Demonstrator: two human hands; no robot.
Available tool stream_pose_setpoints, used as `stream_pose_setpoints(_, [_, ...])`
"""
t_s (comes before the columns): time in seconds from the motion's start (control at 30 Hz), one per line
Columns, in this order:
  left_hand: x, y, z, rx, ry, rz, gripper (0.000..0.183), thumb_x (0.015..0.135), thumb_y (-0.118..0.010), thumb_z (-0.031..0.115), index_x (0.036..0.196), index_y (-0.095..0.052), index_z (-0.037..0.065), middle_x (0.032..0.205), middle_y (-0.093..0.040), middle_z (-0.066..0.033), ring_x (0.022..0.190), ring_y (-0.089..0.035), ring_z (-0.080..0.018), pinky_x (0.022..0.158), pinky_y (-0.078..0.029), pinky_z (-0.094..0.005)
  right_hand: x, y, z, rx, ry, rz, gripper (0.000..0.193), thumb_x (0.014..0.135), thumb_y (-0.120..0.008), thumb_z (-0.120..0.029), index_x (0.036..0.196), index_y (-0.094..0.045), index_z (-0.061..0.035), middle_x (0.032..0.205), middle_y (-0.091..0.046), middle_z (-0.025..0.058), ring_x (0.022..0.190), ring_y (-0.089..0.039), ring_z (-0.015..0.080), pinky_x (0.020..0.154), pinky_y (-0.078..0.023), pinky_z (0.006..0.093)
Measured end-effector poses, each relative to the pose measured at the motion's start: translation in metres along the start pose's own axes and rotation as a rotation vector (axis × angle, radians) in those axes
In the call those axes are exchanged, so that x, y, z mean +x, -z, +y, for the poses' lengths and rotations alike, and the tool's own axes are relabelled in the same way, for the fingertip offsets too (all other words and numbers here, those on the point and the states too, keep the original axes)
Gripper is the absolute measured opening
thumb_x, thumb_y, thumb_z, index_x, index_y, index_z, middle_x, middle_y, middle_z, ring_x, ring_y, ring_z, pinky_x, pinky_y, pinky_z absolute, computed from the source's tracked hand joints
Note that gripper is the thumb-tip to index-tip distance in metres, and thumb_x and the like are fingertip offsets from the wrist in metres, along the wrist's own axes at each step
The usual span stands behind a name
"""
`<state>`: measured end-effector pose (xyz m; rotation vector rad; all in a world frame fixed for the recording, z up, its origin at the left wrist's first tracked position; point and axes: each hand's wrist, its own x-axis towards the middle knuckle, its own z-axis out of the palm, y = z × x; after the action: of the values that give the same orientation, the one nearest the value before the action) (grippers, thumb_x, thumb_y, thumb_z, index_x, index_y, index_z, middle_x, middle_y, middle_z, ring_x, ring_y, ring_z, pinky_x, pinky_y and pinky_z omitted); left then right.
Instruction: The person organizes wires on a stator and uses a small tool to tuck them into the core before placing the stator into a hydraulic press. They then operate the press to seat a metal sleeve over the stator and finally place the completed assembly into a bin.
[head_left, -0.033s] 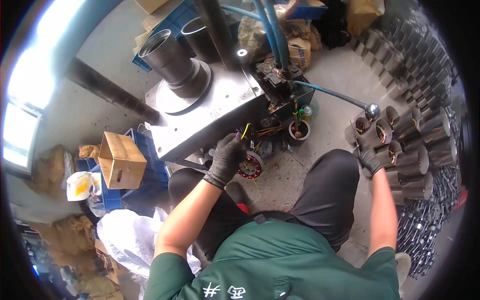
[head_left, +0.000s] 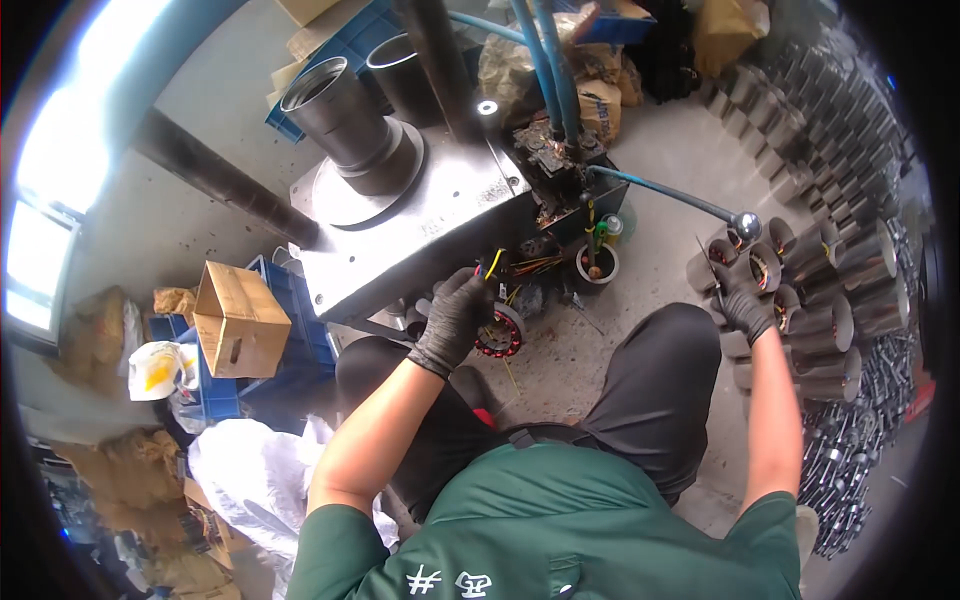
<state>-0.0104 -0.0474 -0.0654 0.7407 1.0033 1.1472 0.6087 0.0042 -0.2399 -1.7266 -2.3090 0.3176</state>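
Observation:
My left hand, in a dark glove, is closed around a bundle of lead wires, whose yellow end sticks out above the fingers. Just beside it hangs a ring-shaped motor stator with red and white winding ends; the hand partly covers it. My gloved right hand is out to the right, closed on a thin, pointed dark tool; its exact kind does not show. That hand is next to several grey metal cylinders, some with coloured wires inside.
Ahead stands a press with a metal table, bearing a dark cylinder. A ball-ended lever reaches toward the right. A white pot sits on the floor. Metal shafts lie at right, a cardboard box at left.
My right hand has shifted slightly right and away from me with the thin tool. My left hand and the stator have hardly moved.

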Motion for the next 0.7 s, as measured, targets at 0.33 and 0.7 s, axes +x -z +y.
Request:
stream_pose_setpoints(0.33, [0.003,-0.012,0.02,0.079,-0.003,-0.023,0.021,0.1,-0.067,0.021,0.108,-0.067,0.001,0.076,-0.06,-0.0009,0.061,-0.057,-0.0103,0.058,-0.049,-0.0262,0.077,0.16,-0.342,0.488,0.085,-0.431,0.065,0.09,-0.083,-0.034,0.143,-0.057,-0.0074,0.124,-0.073,0.0173,0.112,-0.071,0.0281,0.096,-0.058,0.0402])
stream_pose_setpoints(0.7, [0.002,-0.007,0.003,0.525,0.067,-0.126,0.02,0.094,-0.068,0.017,0.101,-0.073,-0.001,0.082,-0.069,-0.0037,0.076,-0.062,-0.0119,0.072,-0.052,-0.0297,0.038,0.087,-0.424,1.131,-0.341,-0.581,0.044,0.098,-0.072,-0.031,0.13,-0.055,-0.0072,0.073,-0.056,0.0031,0.055,-0.056,0.0125,0.047,-0.046,0.0292])
